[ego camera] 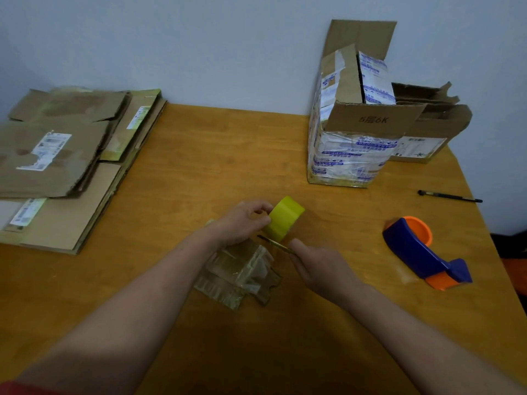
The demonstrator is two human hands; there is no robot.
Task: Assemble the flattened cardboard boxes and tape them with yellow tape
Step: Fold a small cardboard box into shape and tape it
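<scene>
At the table's middle my left hand (245,220) grips a roll of yellow tape (285,216), holding it up on edge. My right hand (316,266) holds a thin blade-like tool (275,243) whose tip points at the lower side of the roll. A stack of flattened cardboard boxes (65,155) lies at the left of the table. An assembled box with open top flaps (350,138) stands at the back right, wrapped in printed tape.
Crumpled clear plastic wrapping (242,275) lies under my hands. A blue and orange tape dispenser (422,249) sits at the right. A black pen (449,196) lies near the right edge. A second open box (427,129) stands behind the first, against the wall.
</scene>
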